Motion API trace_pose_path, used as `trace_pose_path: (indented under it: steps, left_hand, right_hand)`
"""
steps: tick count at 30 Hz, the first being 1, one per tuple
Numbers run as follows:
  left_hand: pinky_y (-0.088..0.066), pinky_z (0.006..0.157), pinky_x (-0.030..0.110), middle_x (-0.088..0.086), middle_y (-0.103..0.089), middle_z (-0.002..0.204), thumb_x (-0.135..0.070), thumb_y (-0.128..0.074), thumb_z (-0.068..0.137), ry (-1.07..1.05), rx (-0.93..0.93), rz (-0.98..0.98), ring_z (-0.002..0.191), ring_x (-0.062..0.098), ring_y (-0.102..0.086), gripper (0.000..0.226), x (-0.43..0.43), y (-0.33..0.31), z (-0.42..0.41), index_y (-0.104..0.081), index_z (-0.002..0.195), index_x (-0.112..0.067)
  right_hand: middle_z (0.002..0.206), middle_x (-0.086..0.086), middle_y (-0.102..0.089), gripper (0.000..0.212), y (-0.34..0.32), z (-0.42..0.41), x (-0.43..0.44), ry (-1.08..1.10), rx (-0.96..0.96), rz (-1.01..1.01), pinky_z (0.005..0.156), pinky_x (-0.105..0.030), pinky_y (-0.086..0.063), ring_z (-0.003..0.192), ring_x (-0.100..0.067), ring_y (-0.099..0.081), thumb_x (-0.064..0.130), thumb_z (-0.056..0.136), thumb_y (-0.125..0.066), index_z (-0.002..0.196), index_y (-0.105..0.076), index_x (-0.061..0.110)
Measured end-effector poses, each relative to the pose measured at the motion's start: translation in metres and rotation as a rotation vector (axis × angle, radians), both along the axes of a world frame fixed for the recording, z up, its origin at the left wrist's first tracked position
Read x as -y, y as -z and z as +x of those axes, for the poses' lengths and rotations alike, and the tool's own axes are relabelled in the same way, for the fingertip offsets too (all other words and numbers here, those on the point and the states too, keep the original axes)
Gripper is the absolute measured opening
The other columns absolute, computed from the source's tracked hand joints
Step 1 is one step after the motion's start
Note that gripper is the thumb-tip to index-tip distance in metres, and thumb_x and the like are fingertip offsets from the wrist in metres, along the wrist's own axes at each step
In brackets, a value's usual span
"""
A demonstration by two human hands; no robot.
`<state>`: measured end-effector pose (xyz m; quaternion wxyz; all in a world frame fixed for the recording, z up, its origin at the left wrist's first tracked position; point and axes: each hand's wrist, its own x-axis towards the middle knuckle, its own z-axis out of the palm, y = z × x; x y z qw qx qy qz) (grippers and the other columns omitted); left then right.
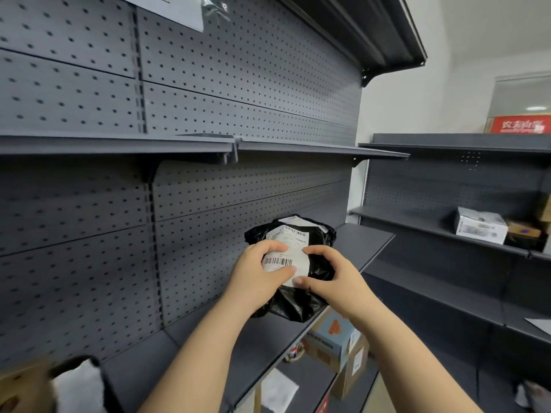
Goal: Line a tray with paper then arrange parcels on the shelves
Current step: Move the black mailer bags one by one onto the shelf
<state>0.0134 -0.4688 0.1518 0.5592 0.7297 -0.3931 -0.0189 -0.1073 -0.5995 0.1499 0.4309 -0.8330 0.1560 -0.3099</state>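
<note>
A black plastic parcel (pixel 320 239) with a white barcode label lies on the dark grey shelf (pixel 363 242) in front of me. Both hands grip it. My left hand (pixel 256 275) clasps its left side, with the thumb across the label. From the right, my right hand (pixel 334 275) grips the parcel, fingers curled over the top and thumb pressed on the label's lower edge. The lower part of the parcel hangs slightly over the shelf's front edge. No tray or lining paper can be made out for sure.
A pegboard back wall (pixel 238 84) rises behind the shelf, with a bare shelf (pixel 298 147) above. Boxes (pixel 331 344) sit on the shelf below. At the lower left are a brown and a black-and-white parcel (pixel 74 386). A white box (pixel 480 225) sits on the right-hand unit.
</note>
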Motion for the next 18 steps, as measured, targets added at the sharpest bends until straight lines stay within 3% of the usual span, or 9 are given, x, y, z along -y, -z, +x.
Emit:
trace_pose_path:
  steps: [6,14,18]
  left_hand:
    - [-0.043,0.073,0.017,-0.009,-0.058,0.120,-0.022,-0.078,0.076,0.037,-0.006,-0.010,0.098,0.007,-0.058,0.033,0.097,-0.003,0.054,-0.065,0.103,-0.036]
    - [-0.048,0.083,0.024,-0.012,-0.059,0.116,-0.021,-0.078,0.077,0.011,-0.005,-0.003,0.101,0.006,-0.057,0.033,0.194,-0.009,0.116,-0.064,0.102,-0.037]
    - [-0.045,0.082,0.017,-0.021,-0.062,0.111,-0.023,-0.072,0.084,-0.025,0.002,-0.011,0.102,0.000,-0.057,0.024,0.233,-0.005,0.135,-0.066,0.105,-0.034]
  right_hand:
    - [0.110,0.023,-0.059,0.049,-0.006,0.047,0.089,0.025,0.001,-0.024,0.070,0.001,-0.041,0.094,0.018,-0.053,0.025,0.074,-0.083,0.117,-0.059,0.032]
    - [0.119,0.022,-0.059,0.050,-0.007,0.117,0.195,-0.005,0.005,-0.032,0.077,0.003,-0.037,0.107,0.018,-0.048,0.026,0.074,-0.083,0.117,-0.059,0.034]
    - [0.117,0.025,-0.057,0.049,-0.002,0.142,0.245,-0.052,0.019,-0.003,0.077,0.004,-0.037,0.101,0.029,-0.044,0.022,0.076,-0.081,0.118,-0.060,0.031]
